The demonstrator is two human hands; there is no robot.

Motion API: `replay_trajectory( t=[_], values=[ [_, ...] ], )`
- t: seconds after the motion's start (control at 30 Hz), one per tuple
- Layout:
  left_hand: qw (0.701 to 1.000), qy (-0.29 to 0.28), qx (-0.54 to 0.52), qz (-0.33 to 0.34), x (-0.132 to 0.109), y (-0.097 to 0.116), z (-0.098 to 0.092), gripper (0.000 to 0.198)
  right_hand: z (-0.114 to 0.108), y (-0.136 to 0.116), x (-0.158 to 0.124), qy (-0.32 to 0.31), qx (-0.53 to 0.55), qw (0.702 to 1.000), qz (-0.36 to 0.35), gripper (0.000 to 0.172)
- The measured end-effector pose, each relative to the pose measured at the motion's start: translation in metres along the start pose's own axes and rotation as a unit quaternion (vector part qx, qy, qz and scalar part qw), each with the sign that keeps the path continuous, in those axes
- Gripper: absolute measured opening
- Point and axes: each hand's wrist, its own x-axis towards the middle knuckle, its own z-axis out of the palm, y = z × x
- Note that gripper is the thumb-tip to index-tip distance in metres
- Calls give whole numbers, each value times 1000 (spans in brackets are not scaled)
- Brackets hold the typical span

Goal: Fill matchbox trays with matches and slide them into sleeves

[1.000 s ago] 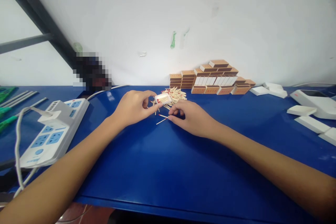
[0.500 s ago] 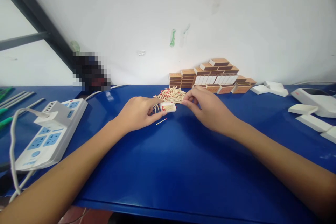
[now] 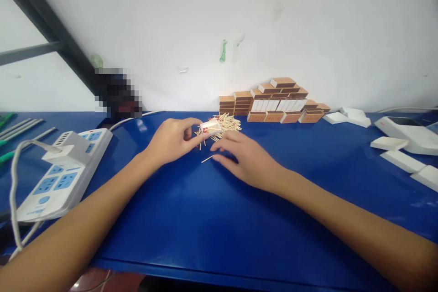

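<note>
My left hand [image 3: 173,139] pinches a small white matchbox tray [image 3: 211,127] with red-tipped matches in it, held just above the blue table [image 3: 219,219]. Behind the tray lies a loose pile of matches [image 3: 227,122]. My right hand [image 3: 243,157] rests low on the table to the right of the tray, its fingers stretched toward a single match [image 3: 207,159] lying on the blue surface, touching or nearly touching it. Nothing shows in the right hand.
A stack of brown and white matchboxes [image 3: 273,100] stands against the wall. A white power strip [image 3: 58,173] with a cable lies at the left. White boxes and a white device [image 3: 407,134] lie at the right. The table's front edge runs close below my forearms.
My right hand has come back from the match pile down toward the single match on the table. My left hand has lifted the tray slightly, toward the pile.
</note>
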Motion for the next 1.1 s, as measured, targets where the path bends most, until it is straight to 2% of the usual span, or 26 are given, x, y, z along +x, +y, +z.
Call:
replay_trajectory(
  t=[0.07, 0.17, 0.33, 0.5, 0.6, 0.7, 0.83, 1.0, 1.1],
  values=[
    [1000, 6, 9, -8, 1, 0, 0, 36, 8, -4, 4, -46, -6, 999, -19, 12],
    [1000, 2, 9, -4, -1, 3, 0, 34, 14, -9, 10, -77, -29, 997, -11, 9],
    [1000, -2, -2, -4, -3, 4, 4, 35, 5, -11, 5, -97, -37, 995, 2, 15],
    [999, -15, 10, 32, -7, 8, 11, 37, -22, -2, -5, -3, -7, 999, 39, 13],
    [996, -37, 17, 74, -11, 18, 15, 36, -35, 4, -5, 45, -16, 998, 34, 21],
    [993, -58, 3, 101, -16, 27, 17, 36, -38, 4, -3, 77, 25, 992, 95, 19],
    [995, -48, -34, 83, -18, 31, 20, 35, -30, 4, -3, 128, 155, 956, 214, 21],
    [996, -17, -64, 52, -15, 33, 19, 33, -16, 6, -6, 142, 262, 910, 290, 30],
    [998, 4, -41, 40, -13, 30, 14, 33, -14, 10, -6, 145, 326, 873, 332, 28]
  ],
)
